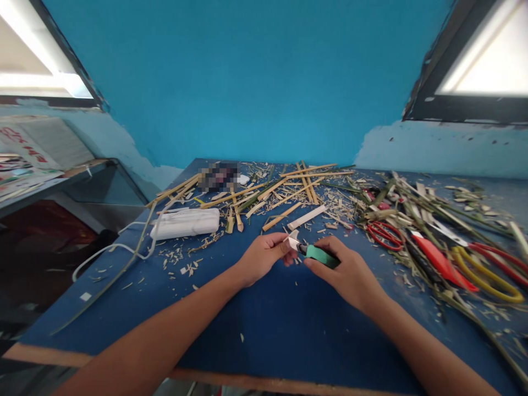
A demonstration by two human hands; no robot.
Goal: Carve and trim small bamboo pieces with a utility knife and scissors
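Observation:
Near the middle of the table, my left hand (268, 256) pinches a small pale piece (293, 241), thin and slightly curved, between thumb and fingers. My right hand (348, 269) is closed round a teal-handled hand tool (320, 256). The tool's dark metal end points left and meets the pale piece; its exact kind is hard to make out. Just beyond my hands lie a flat pale bamboo strip (307, 217) and a shorter yellowish stick (282, 216).
Shavings and bamboo sticks (307, 184) litter the blue table (264, 330). At left sits a white power strip (185, 223) with its cable. Red-handled scissors (385, 235), a red cutter (441, 261) and yellow-handled scissors (487, 275) lie right. A blue wall (264, 82) stands behind.

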